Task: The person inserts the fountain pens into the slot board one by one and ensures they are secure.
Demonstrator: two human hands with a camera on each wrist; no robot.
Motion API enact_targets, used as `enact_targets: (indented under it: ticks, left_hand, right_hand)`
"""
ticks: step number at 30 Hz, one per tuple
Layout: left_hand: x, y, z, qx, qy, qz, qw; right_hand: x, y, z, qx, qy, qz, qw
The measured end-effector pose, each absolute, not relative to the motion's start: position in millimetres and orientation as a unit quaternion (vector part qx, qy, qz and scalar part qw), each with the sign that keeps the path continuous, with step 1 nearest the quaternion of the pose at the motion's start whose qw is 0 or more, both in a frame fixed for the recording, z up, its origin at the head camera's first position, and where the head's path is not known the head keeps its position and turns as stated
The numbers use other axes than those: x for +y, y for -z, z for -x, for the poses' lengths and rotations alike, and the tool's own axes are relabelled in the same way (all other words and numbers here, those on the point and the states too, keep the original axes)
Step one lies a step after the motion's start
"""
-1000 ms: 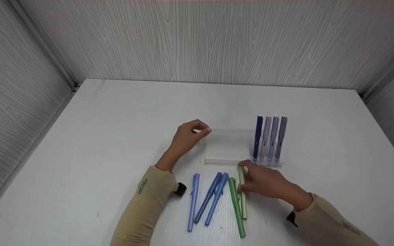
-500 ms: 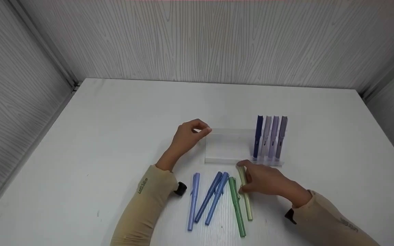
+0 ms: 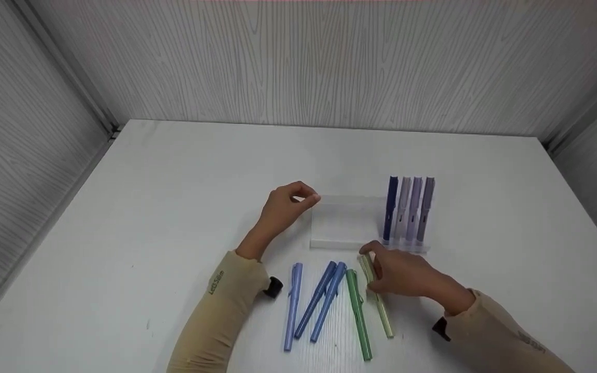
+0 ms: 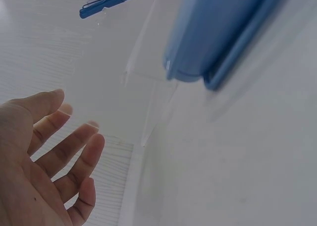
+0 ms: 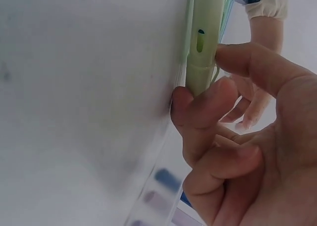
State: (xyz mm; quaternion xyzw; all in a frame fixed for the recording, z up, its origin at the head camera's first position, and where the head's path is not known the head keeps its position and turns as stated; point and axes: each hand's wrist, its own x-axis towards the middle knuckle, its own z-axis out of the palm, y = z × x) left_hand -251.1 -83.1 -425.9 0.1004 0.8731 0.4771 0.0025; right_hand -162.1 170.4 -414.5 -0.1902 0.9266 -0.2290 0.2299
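Observation:
My left hand (image 3: 284, 210) pinches the upper left corner of a clear acrylic pen stand (image 3: 337, 244) between thumb and forefinger; the other fingers (image 4: 74, 179) are loosely bent. In front of the stand, my right hand (image 3: 404, 272) grips a pale green pen (image 3: 384, 316) near its upper end. The right wrist view shows thumb and fingertips around that pen (image 5: 205, 23), which slants just above or on the table; which one cannot be told. Upright at the stand's right side are a dark blue pen (image 3: 391, 207) and several purple-toned pens (image 3: 414, 207).
Left of the pale green pen lies a green pen (image 3: 359, 316). Farther left are two blue pens (image 3: 315, 300) (image 3: 328, 303) close together and a lavender-blue pen (image 3: 293, 308). Wood-grain panels (image 3: 298, 62) rise behind and beside the white table (image 3: 122, 248).
The pale green pen's lower end has swung right, away from the green pen, while its top stays in my right hand's fingers. My left hand has not moved.

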Motion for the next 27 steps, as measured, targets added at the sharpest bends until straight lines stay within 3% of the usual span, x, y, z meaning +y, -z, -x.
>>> enact_targets:
  ticks: [8,27]
  left_hand:
    - [-83.4,426.5,251.0,0.87,-0.482,-0.104,0.001]
    - [-83.6,424.8,250.6,0.87,-0.479,-0.116,-0.01]
  right_hand:
    - [178.1,408.4,163.3,0.911,0.28,0.188,0.239]
    - [190.7,381.6,168.8,0.874,0.426,0.173,0.154]
